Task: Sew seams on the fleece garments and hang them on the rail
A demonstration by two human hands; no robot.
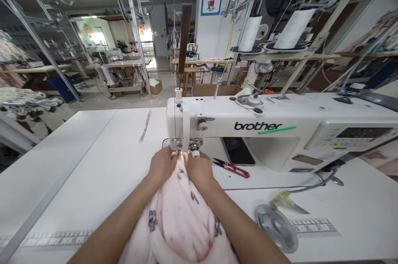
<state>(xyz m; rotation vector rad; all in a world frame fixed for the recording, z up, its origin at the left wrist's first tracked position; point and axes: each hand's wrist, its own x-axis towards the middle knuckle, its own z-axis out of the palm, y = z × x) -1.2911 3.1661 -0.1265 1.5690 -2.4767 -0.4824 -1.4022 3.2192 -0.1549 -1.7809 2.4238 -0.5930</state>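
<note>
Pale pink fabric (pixel 183 210) with small printed figures spreads from the needle area of a white sewing machine (pixel 217 118) down toward my body. My left hand (pixel 162 165) grips its edge just left of the presser foot (pixel 179 150). On the other side, my right hand (pixel 199 167) presses and holds the fabric close to the needle, its fingertips partly hidden under the machine head. Both hands are closed on the cloth, with the narrow seam end between them. Red-handled thread snips (pixel 233 168) lie right of my right hand, beside a dark phone (pixel 239 150).
A clear round plastic dish (pixel 276 228) and a yellow-tipped tool (pixel 287 201) rest on the right of the white table (pixel 124 172). Printed ruler strips (pixel 315 227) run along the front. Thread cones (pixel 250 33) stand behind the machine; other workstations fill the background.
</note>
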